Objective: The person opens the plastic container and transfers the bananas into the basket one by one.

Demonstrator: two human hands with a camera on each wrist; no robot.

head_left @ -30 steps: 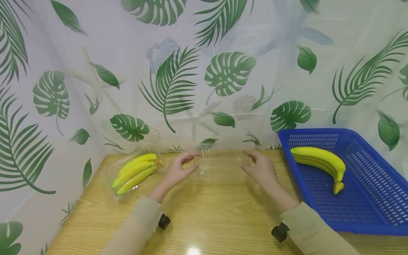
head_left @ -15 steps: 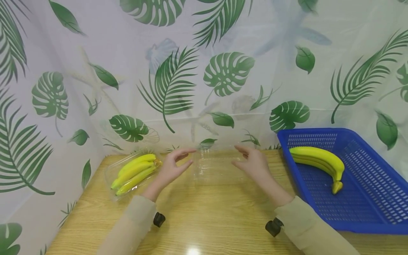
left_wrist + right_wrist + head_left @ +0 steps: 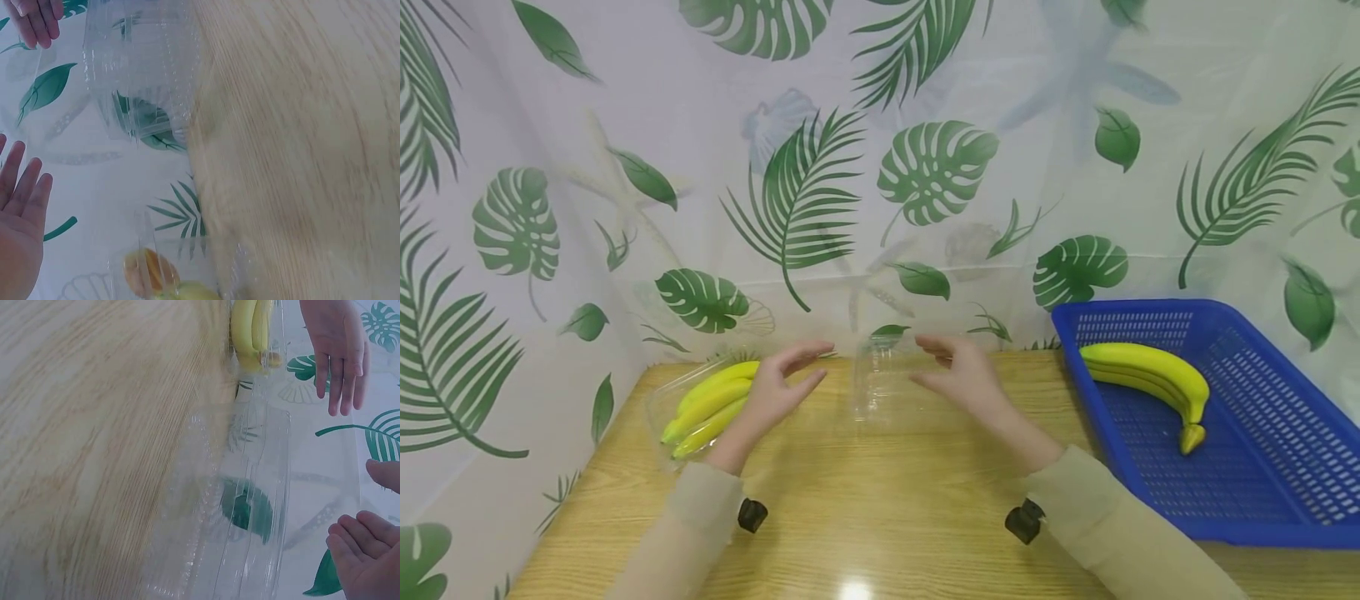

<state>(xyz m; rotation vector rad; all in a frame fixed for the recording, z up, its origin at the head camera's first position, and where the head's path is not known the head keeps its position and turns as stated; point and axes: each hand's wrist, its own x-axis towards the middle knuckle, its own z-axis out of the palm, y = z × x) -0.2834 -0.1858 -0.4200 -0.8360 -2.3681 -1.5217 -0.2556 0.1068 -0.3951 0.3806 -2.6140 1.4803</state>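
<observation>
A clear plastic clamshell box (image 3: 880,398) stands at the back middle of the wooden table, with no fruit in it. My left hand (image 3: 778,385) is held to its left, fingers extended and thumb apart, nothing in the grasp. In the head view this hand overlaps a second clear box (image 3: 658,425) that contains a bunch of bananas (image 3: 706,408). My right hand (image 3: 964,377) overlaps the right part of the middle box, fingers stretched leftward and thumb spread. The right wrist view shows the box (image 3: 244,550) below and beside the right fingertips (image 3: 350,544).
A blue plastic basket (image 3: 1247,533) occupies the right side of the table, with another bunch of bananas (image 3: 1150,371) inside. Behind the wooden table (image 3: 865,500) hangs a white curtain (image 3: 820,317) printed with green leaves.
Both hands have moved left, the left one from beside the middle box toward the boxed bananas, the right one across the middle box. Boxes and basket have stayed put.
</observation>
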